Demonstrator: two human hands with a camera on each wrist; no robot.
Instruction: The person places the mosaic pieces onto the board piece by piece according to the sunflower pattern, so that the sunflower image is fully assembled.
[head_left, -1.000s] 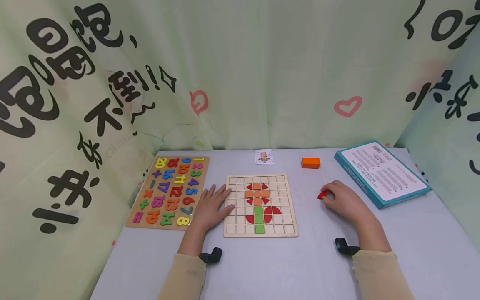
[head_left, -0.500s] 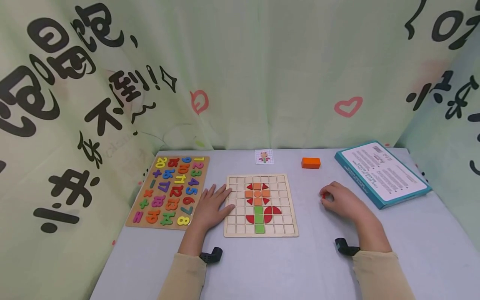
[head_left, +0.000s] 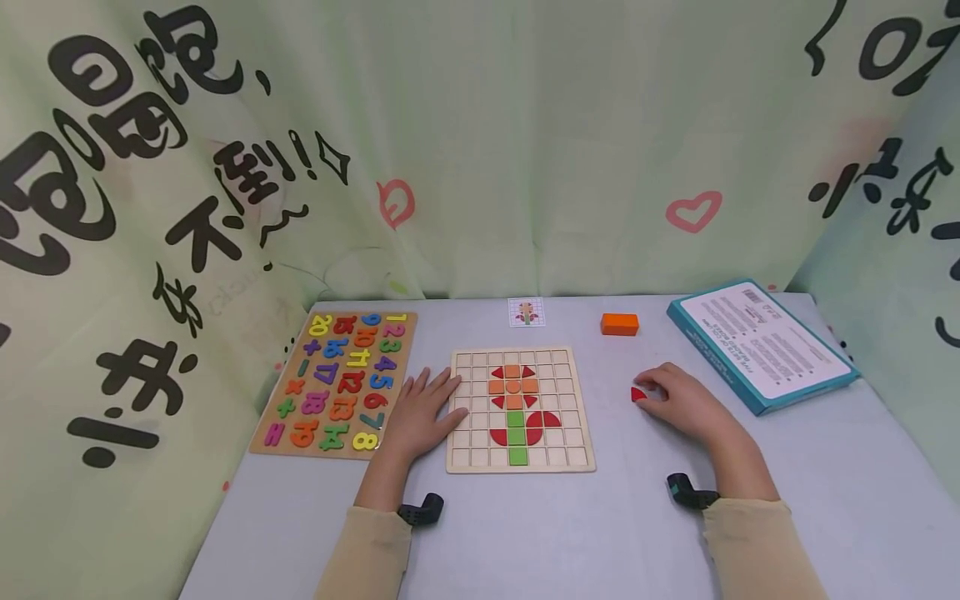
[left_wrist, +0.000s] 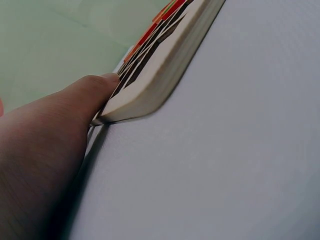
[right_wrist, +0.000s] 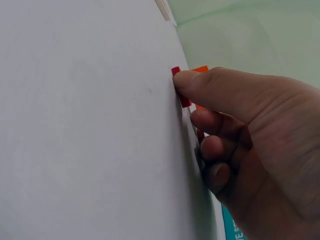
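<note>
In the head view my left hand (head_left: 420,417) lies with straight, spread fingers at the left edge of a wooden grid board (head_left: 558,375). Its thumb rests on the board's rim, as the left wrist view also shows. Laid in the grid is a flower of orange and red pieces, with a green stem (head_left: 517,437) and red leaves (head_left: 542,423). To the right of the board my right hand (head_left: 682,404) pinches a small red piece (head_left: 637,394) between thumb and fingertips, low over the white cloth. The thumb covers part of this piece (right_wrist: 176,71) in the right wrist view.
A board of coloured numbers (head_left: 288,429) lies on the left, partly beside my left forearm. Behind the grid board is a small flower picture card (head_left: 527,312). An orange block (head_left: 619,324) and a teal-edged box (head_left: 772,346) sit at the back right, before a green curtain.
The red piece has turned in my right fingers: mostly hidden half a second ago, it now shows at the fingertips. My left hand has stayed on the board's edge.
</note>
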